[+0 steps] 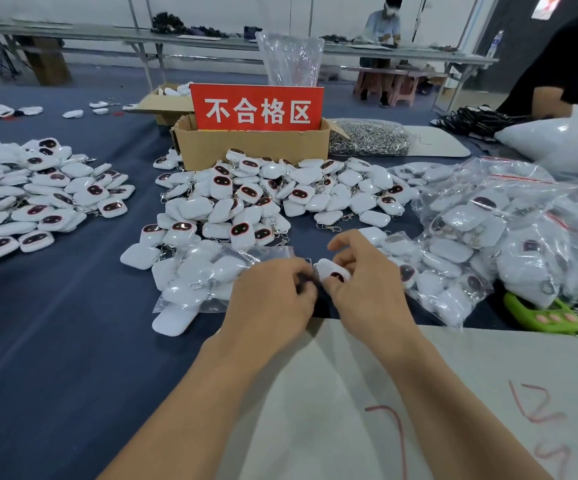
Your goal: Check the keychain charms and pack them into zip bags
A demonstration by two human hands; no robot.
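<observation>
A white keychain charm (331,270) with a dark face sits between my two hands at the table's middle. My right hand (367,285) pinches it with curled fingers. My left hand (270,299) has its fingers curled in at the charm's metal clasp end; what they grip is hidden. A big pile of loose charms (263,195) lies just beyond. A clear zip bag (211,271) with several charms in it lies left of my hands. More filled zip bags (488,237) are heaped at the right.
A cardboard box (253,143) with a red sign (256,107) stands behind the pile. Another pile of charms (38,192) lies at left, metal clasps (367,138) behind right, a green object (540,313) at right. A white sheet (419,410) covers the near edge. People work beyond.
</observation>
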